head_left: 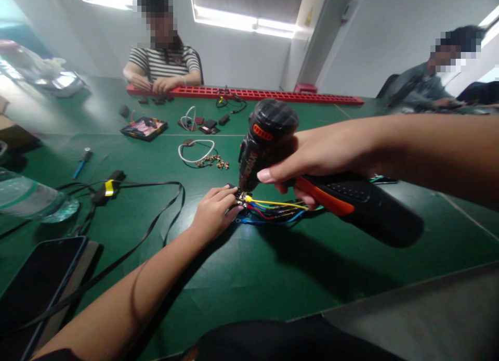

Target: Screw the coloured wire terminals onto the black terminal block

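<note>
A black and orange cordless screwdriver [268,137] is in my right hand [307,158], its fingers wrapped round the grip. The tool's nose points down onto a small dark terminal block [240,198] with shiny metal contacts. My left hand [216,210] steadies that block on the table, thumb and fingers closed about its left side; much of it is hidden beneath them. Yellow, red, green and blue wires [276,204] run rightward from the block, passing under my right hand. One blue wire [268,222] ends in a ring lug lying near my left thumb.
Brass screws [218,162] lie beyond my left hand beside a white cable loop [196,152]. A black cable [150,228], a plastic bottle [35,194] and a phone [39,278] are at left. Across the green table, a co-worker [166,64] sits behind a red slotted rail [249,94].
</note>
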`<state>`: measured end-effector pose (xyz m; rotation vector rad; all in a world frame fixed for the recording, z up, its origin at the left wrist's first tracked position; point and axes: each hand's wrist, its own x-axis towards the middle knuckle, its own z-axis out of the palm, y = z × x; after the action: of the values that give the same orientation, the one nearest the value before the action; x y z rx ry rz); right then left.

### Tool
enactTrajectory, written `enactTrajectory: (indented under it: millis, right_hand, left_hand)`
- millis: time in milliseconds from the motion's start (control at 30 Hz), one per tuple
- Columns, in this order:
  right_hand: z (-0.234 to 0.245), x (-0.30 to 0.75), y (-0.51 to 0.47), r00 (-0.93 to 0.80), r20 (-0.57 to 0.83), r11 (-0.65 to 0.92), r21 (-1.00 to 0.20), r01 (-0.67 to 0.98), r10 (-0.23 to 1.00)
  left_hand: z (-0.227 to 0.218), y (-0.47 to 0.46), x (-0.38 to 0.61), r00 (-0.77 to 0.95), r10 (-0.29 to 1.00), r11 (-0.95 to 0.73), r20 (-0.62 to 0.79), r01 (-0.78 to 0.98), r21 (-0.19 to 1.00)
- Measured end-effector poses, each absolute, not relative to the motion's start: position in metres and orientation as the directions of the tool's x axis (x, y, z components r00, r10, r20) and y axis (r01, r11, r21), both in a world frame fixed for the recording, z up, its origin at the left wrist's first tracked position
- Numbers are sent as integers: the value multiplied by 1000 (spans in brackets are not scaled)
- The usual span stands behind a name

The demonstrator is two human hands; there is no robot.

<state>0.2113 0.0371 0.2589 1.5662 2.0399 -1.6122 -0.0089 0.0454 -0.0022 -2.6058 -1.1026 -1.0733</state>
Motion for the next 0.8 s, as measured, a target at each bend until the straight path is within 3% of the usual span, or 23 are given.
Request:
enactTrajectory:
  millis: [167, 500, 700, 800]
  right_hand:
    - [258, 211, 35, -462, -616, -110, -667, 737, 638]
    - [260, 206, 34, -473, -522, 80, -607, 791, 710]
    - [261, 206, 35, -438, -553, 50, -579, 813, 709]
    - [260, 204, 34, -416, -473, 89, -572, 816, 777]
  left_hand:
    - [0, 43, -9, 464, 617, -702, 636, 690, 177]
    - [-1, 45, -10, 471, 614, -712, 633, 677, 187]
    - [1, 44, -10, 474, 630, -708, 615, 677, 203]
    - [1, 44, -10, 476, 635, -706, 608, 678, 206]
